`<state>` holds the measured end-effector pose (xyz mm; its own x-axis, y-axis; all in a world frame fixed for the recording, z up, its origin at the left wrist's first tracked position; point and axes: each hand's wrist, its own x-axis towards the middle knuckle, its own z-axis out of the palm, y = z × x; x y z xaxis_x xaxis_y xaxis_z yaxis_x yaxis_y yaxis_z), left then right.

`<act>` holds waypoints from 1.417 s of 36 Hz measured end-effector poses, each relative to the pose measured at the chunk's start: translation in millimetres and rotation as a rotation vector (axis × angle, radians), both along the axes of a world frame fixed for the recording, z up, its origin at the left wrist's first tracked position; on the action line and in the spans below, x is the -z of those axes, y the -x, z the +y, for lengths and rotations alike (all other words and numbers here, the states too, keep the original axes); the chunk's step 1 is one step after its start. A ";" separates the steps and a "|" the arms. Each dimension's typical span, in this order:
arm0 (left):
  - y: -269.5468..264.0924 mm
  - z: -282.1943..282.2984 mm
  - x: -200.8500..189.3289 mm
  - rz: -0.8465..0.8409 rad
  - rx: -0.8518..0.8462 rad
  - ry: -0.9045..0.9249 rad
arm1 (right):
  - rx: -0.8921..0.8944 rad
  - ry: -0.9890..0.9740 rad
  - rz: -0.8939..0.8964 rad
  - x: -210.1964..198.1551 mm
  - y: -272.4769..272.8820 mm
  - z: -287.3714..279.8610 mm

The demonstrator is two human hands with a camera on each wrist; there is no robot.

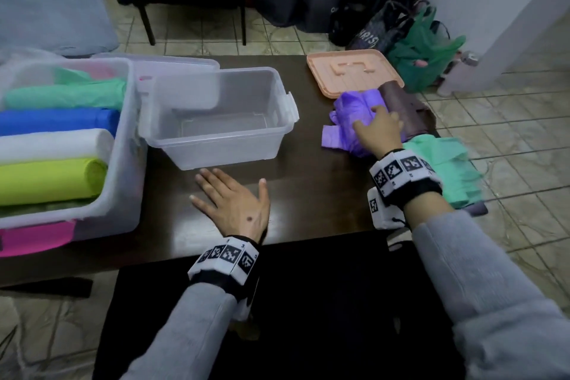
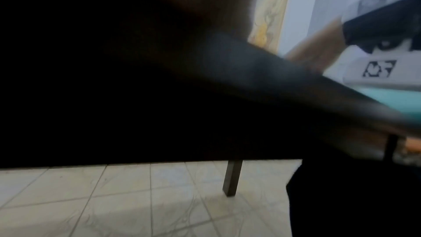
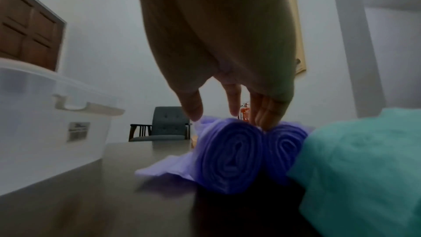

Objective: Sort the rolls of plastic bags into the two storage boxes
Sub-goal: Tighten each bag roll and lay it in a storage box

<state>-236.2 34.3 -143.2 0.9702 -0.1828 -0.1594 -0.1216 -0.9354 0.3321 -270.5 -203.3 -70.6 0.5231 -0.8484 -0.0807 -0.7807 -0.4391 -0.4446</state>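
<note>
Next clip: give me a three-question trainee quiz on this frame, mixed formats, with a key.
1. True or false: the small clear box already holds a roll.
2. Which rolls does the right hand touch? A) lime B) purple C) blue
3. Fill in: the left hand lies flat on the ____.

Key:
1. False; it is empty.
2. B, the purple rolls; fingertips rest on top, not yet curled round them.
3. Table.

Grey sleeves [image 1: 481,284]; white wristbands [image 1: 401,171] with black square-code markers over black straps on both wrists.
</note>
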 end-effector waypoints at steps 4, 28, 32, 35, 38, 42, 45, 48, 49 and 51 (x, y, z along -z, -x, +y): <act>3.4 -2.7 5.0 -0.058 0.006 -0.032 | -0.111 0.055 0.040 4.9 0.9 -0.8; 1.4 -1.1 8.1 -0.072 0.013 -0.011 | -0.699 0.386 0.445 -5.0 0.0 37.6; 0.8 0.6 7.5 -0.069 0.022 0.007 | -0.709 0.441 0.516 -2.5 5.0 43.2; 0.5 2.2 8.5 -0.064 0.039 0.016 | -0.699 0.373 0.478 -1.6 12.4 46.5; 1.6 2.5 9.4 -0.076 0.043 0.019 | -0.662 0.216 0.441 0.7 20.7 52.6; 2.7 1.4 9.1 -0.076 0.044 0.007 | -0.638 0.113 0.403 8.0 30.9 62.3; 3.1 1.8 8.8 -0.075 0.042 0.010 | -0.634 0.093 0.381 12.5 36.1 68.2; 4.0 2.5 7.4 -0.072 0.042 0.022 | -0.653 0.126 0.393 13.0 38.7 73.8; 3.8 3.1 6.2 -0.066 0.046 0.029 | -0.662 0.142 0.400 13.1 39.5 75.2; 2.4 5.6 3.6 -0.048 0.062 0.056 | -0.678 0.159 0.405 12.4 41.9 77.5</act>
<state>-238.6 39.9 -146.8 0.9630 -0.2500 -0.1005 -0.1959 -0.9058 0.3756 -312.4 -125.8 -83.0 0.8843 -0.3740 -0.2795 -0.4089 -0.9093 -0.0769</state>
